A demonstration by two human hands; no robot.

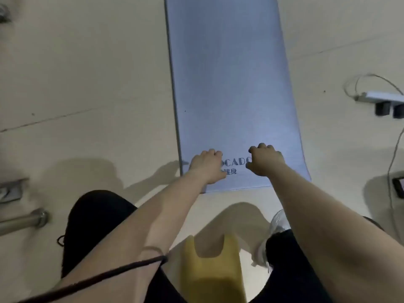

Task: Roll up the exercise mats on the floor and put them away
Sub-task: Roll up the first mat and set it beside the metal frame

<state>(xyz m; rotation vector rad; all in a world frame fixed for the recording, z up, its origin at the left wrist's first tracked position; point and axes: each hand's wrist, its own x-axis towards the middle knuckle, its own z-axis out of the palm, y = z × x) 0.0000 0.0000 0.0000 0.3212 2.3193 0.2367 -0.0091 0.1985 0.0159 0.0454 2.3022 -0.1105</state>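
Left hand [207, 167]: fingers curled in, tips pressed onto the top face of the mat, nothing enclosed. Right hand [265, 162]: same posture, curled, set just beside the left at 3 o'clock, with a small gap kept between them.

Both hands are placed on the near end of the blue-grey rectangular foam exercise mat [229, 84]. Its short edge is seen just at 6 o'clock of the wrists. From the hands the mat is laid out flat and unrolled toward 12 o'clock and is cut off by the top of the frame.

Mat surface: fine ribbed texture, with a darker strip along the long edge at 9 o'clock. Dark printed lettering [237, 161] is seen between the hands, partly covered; "OCAD" is readable, with smaller characters below.

The mat is laid on a beige floor [87, 73].

- 6 o'clock: yellow notched foam block [209, 270], between black-trousered knees.
- 3 o'clock: white power strip [384, 97] with black plugs and grey cable.
- 8 o'clock: grey metal tube [21, 221].
- A black cord [105, 274] is draped across the left forearm.
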